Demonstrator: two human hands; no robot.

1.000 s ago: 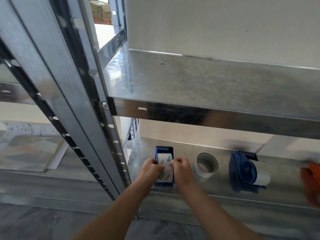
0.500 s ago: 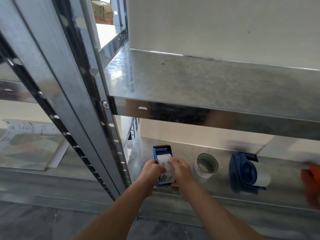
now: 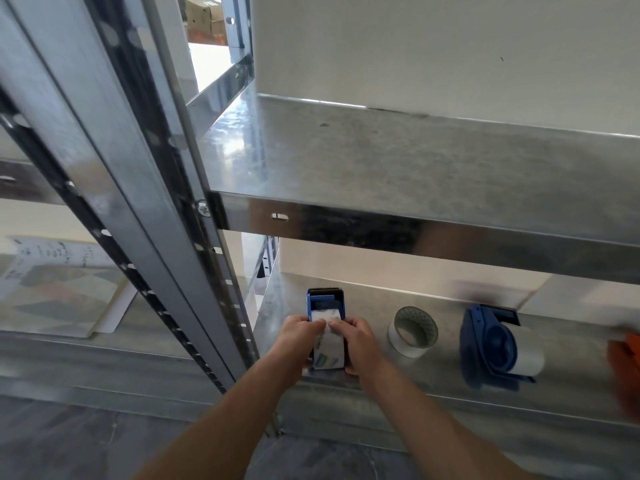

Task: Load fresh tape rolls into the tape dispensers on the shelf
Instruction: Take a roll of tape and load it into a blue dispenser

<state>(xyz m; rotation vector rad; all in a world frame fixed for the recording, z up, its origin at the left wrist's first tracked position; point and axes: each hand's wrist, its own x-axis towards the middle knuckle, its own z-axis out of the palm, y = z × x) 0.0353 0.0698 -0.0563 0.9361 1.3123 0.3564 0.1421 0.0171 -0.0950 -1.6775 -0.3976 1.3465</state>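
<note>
A blue tape dispenser (image 3: 325, 301) stands on the lower metal shelf (image 3: 374, 303), its toothed blade at the far end. A white tape roll (image 3: 327, 348) sits inside it. My left hand (image 3: 298, 336) grips the dispenser's left side, with the thumb on the roll's top. My right hand (image 3: 356, 339) holds the right side, fingertips pinching the tape at the roll's top edge. A loose tape roll (image 3: 412, 331) lies to the right. Further right a second blue dispenser (image 3: 485, 344) lies on its side with a white roll (image 3: 528, 351) on its hub.
A steel upright (image 3: 194, 202) with slots stands just left of my hands. The upper shelf (image 3: 415, 168) overhangs the work area. An orange object (image 3: 627, 348) shows at the right edge. Papers (image 3: 59, 282) lie on the neighbouring shelf to the left.
My hands have slid a little toward me along the dispenser, uncovering its far end and blade. The fingers have shifted to the top edge of the roll.
</note>
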